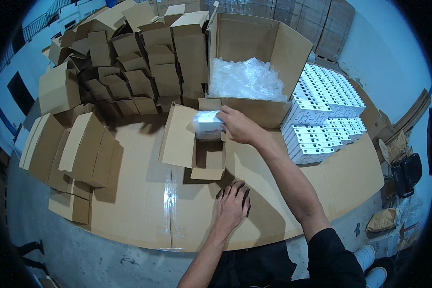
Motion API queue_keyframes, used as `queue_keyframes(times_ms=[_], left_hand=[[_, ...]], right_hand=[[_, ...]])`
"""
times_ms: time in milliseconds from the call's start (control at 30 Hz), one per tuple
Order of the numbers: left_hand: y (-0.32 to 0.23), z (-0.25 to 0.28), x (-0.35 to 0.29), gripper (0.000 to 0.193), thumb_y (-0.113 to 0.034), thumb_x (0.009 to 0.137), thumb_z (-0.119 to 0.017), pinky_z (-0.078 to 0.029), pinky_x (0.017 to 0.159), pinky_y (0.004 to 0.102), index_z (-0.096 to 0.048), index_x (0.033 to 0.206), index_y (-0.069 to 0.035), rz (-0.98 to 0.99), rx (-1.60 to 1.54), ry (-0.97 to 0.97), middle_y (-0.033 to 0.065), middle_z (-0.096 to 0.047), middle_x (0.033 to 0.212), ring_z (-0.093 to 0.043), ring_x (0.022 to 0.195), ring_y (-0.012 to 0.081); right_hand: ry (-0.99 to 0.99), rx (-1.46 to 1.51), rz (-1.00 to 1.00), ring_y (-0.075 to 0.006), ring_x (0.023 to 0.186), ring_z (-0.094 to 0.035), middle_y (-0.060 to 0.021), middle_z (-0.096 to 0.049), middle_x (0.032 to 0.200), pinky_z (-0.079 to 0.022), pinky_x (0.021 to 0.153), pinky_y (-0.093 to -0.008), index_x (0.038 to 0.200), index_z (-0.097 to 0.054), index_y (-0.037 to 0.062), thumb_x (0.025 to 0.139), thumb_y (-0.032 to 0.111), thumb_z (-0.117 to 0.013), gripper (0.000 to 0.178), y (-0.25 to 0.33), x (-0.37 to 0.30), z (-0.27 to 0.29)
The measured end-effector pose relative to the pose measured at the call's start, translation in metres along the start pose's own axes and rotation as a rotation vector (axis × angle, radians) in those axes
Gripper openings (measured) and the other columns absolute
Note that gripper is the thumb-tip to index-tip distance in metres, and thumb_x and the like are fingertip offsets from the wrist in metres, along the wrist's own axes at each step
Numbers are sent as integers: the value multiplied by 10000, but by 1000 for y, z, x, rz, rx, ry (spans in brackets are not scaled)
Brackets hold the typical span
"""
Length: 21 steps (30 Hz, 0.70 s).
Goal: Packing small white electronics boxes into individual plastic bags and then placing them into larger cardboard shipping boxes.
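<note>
Over small open carton point(197, 153) — right hand point(239, 126) grasping white wrapped pack point(207, 125); left hand point(232, 204) released, flat on cardboard sheet point(139, 201).

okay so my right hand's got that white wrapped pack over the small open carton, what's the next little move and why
Probably lower the white wrapped pack straight down into the small open carton. The right hand holds it just above the opening, the flaps stand open, and the inside looks dark with nothing seen in it. The left hand lies flat on the cardboard sheet, close enough to steady the carton.
</note>
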<state>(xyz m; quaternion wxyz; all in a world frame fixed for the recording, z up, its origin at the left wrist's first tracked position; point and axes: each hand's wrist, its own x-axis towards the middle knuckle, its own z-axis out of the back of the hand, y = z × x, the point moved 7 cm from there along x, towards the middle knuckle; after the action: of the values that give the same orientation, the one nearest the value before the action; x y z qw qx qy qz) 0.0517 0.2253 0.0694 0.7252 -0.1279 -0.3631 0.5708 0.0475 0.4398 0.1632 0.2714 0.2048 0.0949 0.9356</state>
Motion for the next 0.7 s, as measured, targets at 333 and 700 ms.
queue_keyframes(times_ms=[333,700], left_hand=[[5,-3,-3,297,-129,888,-655,-443,1033,492,-626,1165,-25,55,-33,44,145,-568,1318,-505,1293,347],[3,-10,3,311,-79,810,-680,-537,869,511,-635,1115,-37,5,-107,-8,153,-592,1251,-595,1167,382]], right_hand=[[44,-178,-121,-409,995,-644,-221,-590,1097,-530,841,-505,1223,-565,93,831,-17,-593,408,33,6,-24],[-405,-414,-156,-294,951,-658,-137,-675,951,-506,740,-464,956,-742,113,814,145,-583,216,13,-5,-31]])
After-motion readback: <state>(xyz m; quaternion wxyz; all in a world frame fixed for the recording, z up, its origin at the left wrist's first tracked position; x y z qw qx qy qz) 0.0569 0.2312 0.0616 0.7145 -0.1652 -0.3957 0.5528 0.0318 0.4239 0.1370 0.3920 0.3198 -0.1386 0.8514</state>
